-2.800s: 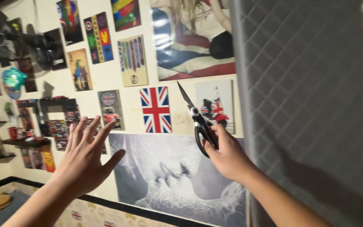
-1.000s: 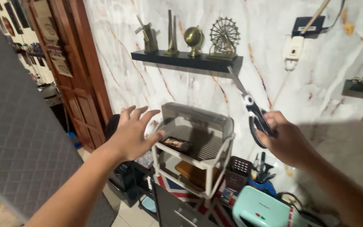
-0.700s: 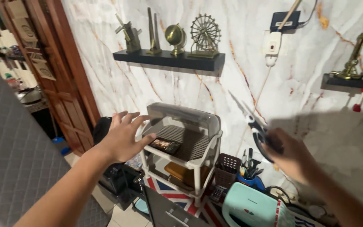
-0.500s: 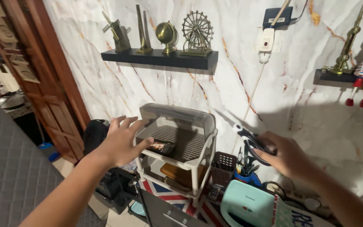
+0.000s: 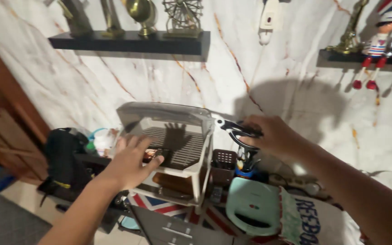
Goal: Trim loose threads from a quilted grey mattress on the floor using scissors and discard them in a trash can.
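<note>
Right hand (image 5: 268, 136) closed around the black loop handles of a pair of scissors (image 5: 234, 128) — blades shut, tip pointing away from the fingertips toward the clear lid of the white rack (image 5: 196, 174). Scissors held level in the air, just beside the rack's upper corner and directly above the blue utensil cup (image 5: 246, 171) below the knuckles.

Left hand (image 5: 130, 165) open, fingers spread, holding nothing; fingertips at the front edge of the rack's slatted top shelf, just short of a small dark packet (image 5: 156, 155) lying there. Contact with the shelf not clear from this view.

Handling, as a judgement: scissors stiff, metal-bladed, moderately light, weight biased toward the blades; pointed tip the hazard. Best taken by the handle loops, as held now, blades kept shut and tip turned off from the other hand. Smooth handles likely a bit slippery in a loose grip.

Around the fingers: dark perforated basket (image 5: 223, 159) below the right fingertips, between rack and cup; mint-green appliance (image 5: 255, 206) nearer the wrist, a white printed cloth (image 5: 311, 222) under the forearm. Black bag (image 5: 64, 159) outboard of the left hand. Marbled wall beyond, black shelf (image 5: 128, 41) of brass ornaments well above both hands.
</note>
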